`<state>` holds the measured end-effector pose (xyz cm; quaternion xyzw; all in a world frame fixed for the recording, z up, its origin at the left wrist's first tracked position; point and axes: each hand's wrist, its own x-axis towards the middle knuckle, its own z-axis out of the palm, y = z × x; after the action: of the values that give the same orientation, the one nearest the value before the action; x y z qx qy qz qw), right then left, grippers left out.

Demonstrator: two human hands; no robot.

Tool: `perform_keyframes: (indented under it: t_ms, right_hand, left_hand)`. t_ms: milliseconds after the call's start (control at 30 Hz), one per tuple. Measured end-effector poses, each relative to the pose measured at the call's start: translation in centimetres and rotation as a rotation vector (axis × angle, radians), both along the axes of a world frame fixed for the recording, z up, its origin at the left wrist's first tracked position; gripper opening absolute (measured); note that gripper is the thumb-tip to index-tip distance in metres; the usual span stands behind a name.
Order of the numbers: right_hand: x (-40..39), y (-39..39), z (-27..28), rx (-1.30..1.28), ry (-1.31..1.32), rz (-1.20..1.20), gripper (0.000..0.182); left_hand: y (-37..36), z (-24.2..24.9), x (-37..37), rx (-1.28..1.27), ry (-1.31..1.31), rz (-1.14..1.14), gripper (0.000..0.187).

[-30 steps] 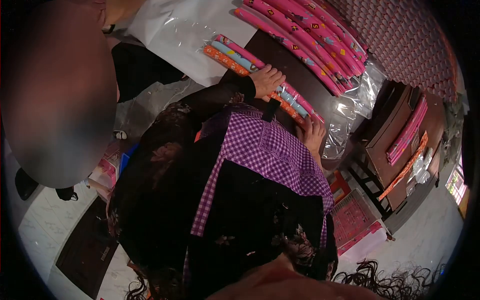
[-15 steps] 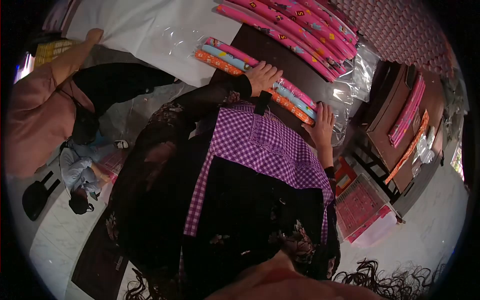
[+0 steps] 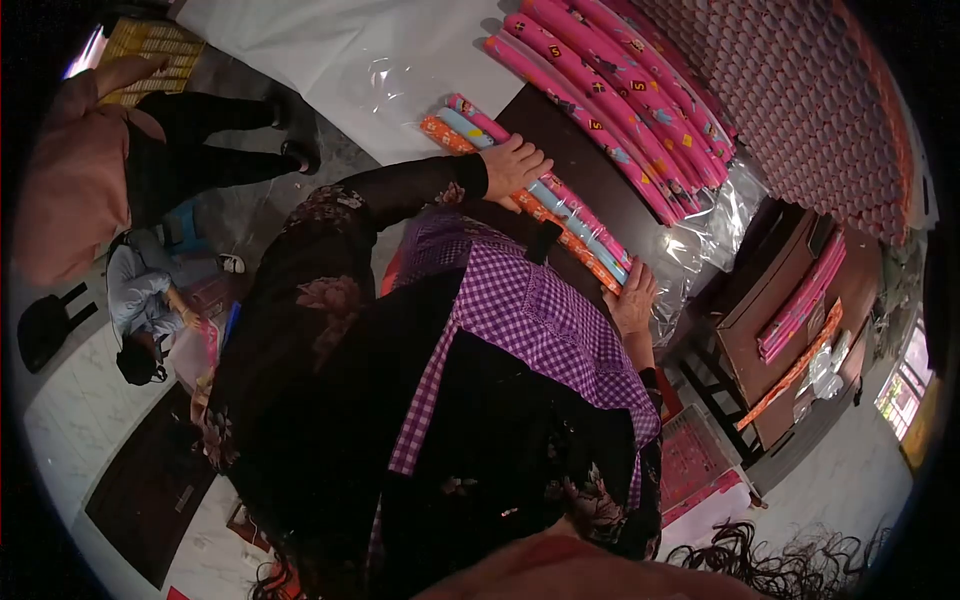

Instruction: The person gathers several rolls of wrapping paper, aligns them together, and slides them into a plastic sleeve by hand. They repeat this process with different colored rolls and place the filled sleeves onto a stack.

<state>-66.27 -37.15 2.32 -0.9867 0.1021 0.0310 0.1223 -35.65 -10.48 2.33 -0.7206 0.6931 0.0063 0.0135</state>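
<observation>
Holding three rolls with two hands

Resting the left hand (image 3: 515,170) across the rolls, with its fingers close together, a little bent, and its thumb down by the orange side. Cupping the low ends with the right hand (image 3: 632,298), its fingers gently curled and not spread wide. Cannot tell how hard either hand presses.

Seeing a pink roll (image 3: 480,120), a light blue roll (image 3: 465,127) and an orange roll (image 3: 447,136) side by side, touching, on the dark table (image 3: 552,132) in front of the checked apron (image 3: 560,300). Pointing the long way from top left down to bottom right, with top ends by the white sheet (image 3: 335,75) and low ends at the right hand. Running much the same way as the big pile of pink rolls (image 3: 620,100) (just past a strip of bare table).

Spotting a pale basket (image 3: 728,438) at the lower right, with flat pink things in it. Finding a yellow crate (image 3: 160,60) far off at the top left, near a person in a pink top (image 3: 75,190). Cannot tell what sits inside that crate.
</observation>
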Motion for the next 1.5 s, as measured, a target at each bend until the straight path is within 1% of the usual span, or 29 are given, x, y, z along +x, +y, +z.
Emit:
perform_keyframes:
  t_ms: [100,167,300,367,500,567,667,867,1000,1067,1100,1133,1167,1200,1267,1300,1400,1500]
  right_hand:
    - [0.1,0.3,-0.2,-0.008,0.005,-0.003,0.097]
    - [0.6,0.6,-0.3,0.038,-0.008,-0.008,0.096]
    - [1.3,1.2,-0.5,0.050,-0.015,0.001,0.093]
    - [1.6,1.5,-0.4,0.037,-0.038,0.013,0.091]
    - [2.3,2.0,-0.8,0.041,-0.026,0.013,0.090]
    - [2.6,2.2,-1.3,0.026,-0.073,0.029,0.091]
    - [3.4,2.9,-0.7,0.032,-0.012,0.006,0.092]
    - [4.8,4.1,-0.9,0.066,-0.016,-0.001,0.097]
    - [5.6,5.0,-0.7,0.046,-0.009,-0.017,0.094]
    - [5.8,5.2,-0.5,0.042,-0.024,-0.016,0.095]
    - [5.8,5.2,-0.6,0.038,-0.038,-0.021,0.095]
    - [5.8,5.2,-0.8,0.038,-0.045,-0.014,0.095]
    - [5.7,5.1,-1.1,0.034,-0.067,-0.013,0.094]
    - [5.7,5.1,-1.0,0.030,-0.088,-0.011,0.093]
    - [5.7,4.9,-0.8,0.036,-0.054,-0.015,0.092]
    - [5.5,5.0,-0.6,0.045,-0.016,-0.025,0.091]
    - [4.5,4.6,-0.1,0.078,-0.047,-0.020,0.090]
    - [2.8,4.0,0.1,0.060,-0.021,-0.032,0.089]
  left_hand:
    - [-0.8,-0.2,-0.9,0.013,-0.007,-0.007,0.100]
    - [-1.1,-0.4,-1.4,-0.021,0.010,0.005,0.099]
    - [-1.7,-0.4,-2.1,-0.045,0.019,0.004,0.098]
    - [-1.9,0.4,-2.3,0.087,0.088,0.008,0.104]
    - [-2.3,0.2,-2.5,0.082,0.122,0.007,0.106]
    - [-2.4,0.3,-2.5,0.079,0.111,-0.006,0.106]
    - [-2.5,-0.3,-2.6,0.072,0.133,-0.013,0.105]
    - [-2.7,-0.1,-2.9,0.085,0.132,0.002,0.102]
    - [-2.6,-0.4,-3.1,0.087,0.110,-0.001,0.101]
    - [-2.4,-0.7,-3.2,-0.074,0.066,0.014,0.103]
    - [-2.4,-0.3,-3.1,-0.073,0.059,0.020,0.103]
    - [-2.5,0.0,-3.1,0.036,0.166,0.011,0.105]
    - [-2.6,0.4,-2.8,0.144,0.273,0.002,0.109]
    - [-2.3,0.7,-2.4,0.142,0.266,0.006,0.109]
    - [-1.0,0.8,-1.5,-0.092,0.294,0.001,0.110]
    - [-0.4,0.4,-0.5,-0.014,0.312,0.012,0.111]
    - [2.7,0.5,3.0,0.082,0.174,0.098,0.112]
    - [4.1,0.0,4.7,0.149,0.187,0.094,0.112]
